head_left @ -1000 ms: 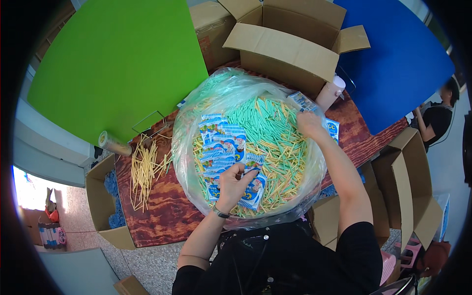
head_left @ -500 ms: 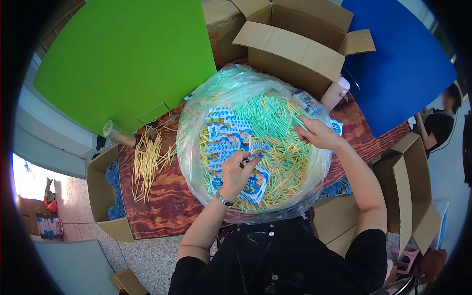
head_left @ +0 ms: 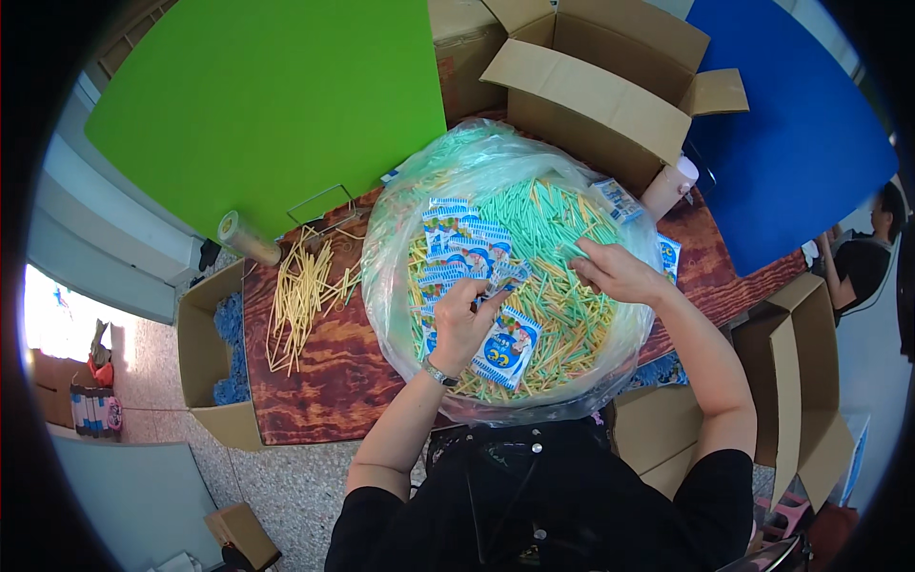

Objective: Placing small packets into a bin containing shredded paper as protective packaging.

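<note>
A large clear plastic bag (head_left: 386, 286) lies spread open on the table, full of thin short sticks, green (head_left: 534, 221) at the far side and mixed green and yellow (head_left: 572, 334) nearer. My left hand (head_left: 464, 324) is closed on a small blue-and-white packet (head_left: 509, 277) over the middle of the bag. Several flat printed packets (head_left: 467, 243) lie on the sticks to its left, and another packet (head_left: 510, 348) lies just below it. My right hand (head_left: 620, 274) is over the right side, its fingers pinched together on a few green sticks whose ends barely show.
Loose long yellow sticks (head_left: 303, 296) lie on the wood-patterned table (head_left: 324, 410) beside a round canister (head_left: 250, 238). A pink bottle (head_left: 670, 189) and an open carton (head_left: 591, 95) stand behind the bag. Another carton (head_left: 214, 362) holds blue packets. A person (head_left: 863, 262) sits far right.
The whole view has shifted a little to the right. My right hand has drawn slightly down and toward the middle from the green sticks. My left hand keeps its packet.
</note>
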`<state>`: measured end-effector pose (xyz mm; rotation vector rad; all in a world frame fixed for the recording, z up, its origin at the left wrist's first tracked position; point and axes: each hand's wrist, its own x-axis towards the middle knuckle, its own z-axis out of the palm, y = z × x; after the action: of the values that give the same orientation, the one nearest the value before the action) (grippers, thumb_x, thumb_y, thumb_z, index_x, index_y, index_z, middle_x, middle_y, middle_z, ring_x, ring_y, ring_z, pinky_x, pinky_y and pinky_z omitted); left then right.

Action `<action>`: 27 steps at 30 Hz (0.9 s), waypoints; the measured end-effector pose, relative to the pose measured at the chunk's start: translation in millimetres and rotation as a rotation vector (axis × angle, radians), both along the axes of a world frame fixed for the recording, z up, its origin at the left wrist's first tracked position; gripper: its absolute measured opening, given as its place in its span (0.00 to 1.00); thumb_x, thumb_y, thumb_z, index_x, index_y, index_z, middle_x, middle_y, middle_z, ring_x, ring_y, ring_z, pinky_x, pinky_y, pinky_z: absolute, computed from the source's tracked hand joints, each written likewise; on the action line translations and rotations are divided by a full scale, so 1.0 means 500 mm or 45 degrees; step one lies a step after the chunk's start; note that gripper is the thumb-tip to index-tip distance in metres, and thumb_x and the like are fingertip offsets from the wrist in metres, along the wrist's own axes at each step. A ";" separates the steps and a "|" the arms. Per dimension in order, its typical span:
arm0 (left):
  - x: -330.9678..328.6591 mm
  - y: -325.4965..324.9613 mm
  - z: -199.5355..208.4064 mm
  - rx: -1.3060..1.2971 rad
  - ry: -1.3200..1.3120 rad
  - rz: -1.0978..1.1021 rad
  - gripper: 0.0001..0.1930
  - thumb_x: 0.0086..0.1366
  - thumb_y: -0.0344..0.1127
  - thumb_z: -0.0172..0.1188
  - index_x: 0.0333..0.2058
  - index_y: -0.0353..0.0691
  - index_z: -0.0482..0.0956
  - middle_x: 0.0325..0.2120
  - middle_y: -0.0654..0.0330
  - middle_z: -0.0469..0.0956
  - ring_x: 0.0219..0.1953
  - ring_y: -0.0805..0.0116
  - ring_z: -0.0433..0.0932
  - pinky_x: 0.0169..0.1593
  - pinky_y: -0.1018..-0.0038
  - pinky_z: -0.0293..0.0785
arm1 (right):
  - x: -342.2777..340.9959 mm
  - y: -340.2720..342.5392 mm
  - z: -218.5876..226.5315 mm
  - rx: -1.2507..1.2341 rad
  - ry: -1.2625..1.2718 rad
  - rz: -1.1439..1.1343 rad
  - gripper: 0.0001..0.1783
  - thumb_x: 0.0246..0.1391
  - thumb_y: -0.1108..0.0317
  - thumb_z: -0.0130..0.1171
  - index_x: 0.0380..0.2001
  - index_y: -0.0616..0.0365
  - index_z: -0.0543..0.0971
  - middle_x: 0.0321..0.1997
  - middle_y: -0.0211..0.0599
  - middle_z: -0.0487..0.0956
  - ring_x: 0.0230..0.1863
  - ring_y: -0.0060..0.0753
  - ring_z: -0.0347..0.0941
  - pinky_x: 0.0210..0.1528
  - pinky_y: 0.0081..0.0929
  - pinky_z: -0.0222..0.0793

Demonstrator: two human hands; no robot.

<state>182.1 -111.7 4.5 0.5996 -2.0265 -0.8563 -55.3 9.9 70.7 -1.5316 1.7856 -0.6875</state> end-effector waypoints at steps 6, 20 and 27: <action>-0.002 -0.001 -0.002 -0.184 0.054 -0.048 0.11 0.50 0.29 0.72 0.28 0.36 0.76 0.21 0.58 0.75 0.21 0.65 0.74 0.24 0.72 0.67 | 0.066 -0.010 0.086 -0.219 0.525 0.233 0.11 0.63 0.64 0.52 0.37 0.60 0.67 0.28 0.47 0.77 0.30 0.52 0.75 0.29 0.43 0.67; 0.003 -0.005 0.014 -0.415 0.085 -0.184 0.15 0.48 0.28 0.71 0.36 0.36 0.80 0.26 0.56 0.79 0.27 0.60 0.78 0.28 0.69 0.73 | 0.118 -0.060 0.175 -0.038 1.202 0.554 0.09 0.54 0.65 0.57 0.36 0.56 0.72 0.29 0.42 0.77 0.32 0.47 0.79 0.31 0.43 0.72; 0.026 0.000 0.004 -0.135 0.123 -0.220 0.19 0.48 0.30 0.72 0.41 0.35 0.80 0.26 0.57 0.79 0.24 0.65 0.77 0.27 0.74 0.72 | 0.105 -0.065 0.174 -0.490 0.783 0.446 0.18 0.53 0.61 0.63 0.45 0.55 0.74 0.30 0.40 0.77 0.34 0.46 0.77 0.35 0.38 0.72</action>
<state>195.2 -111.7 6.6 0.3216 -2.0419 -0.8547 -2.8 -22.5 157.7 -2.4495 1.7830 -0.4215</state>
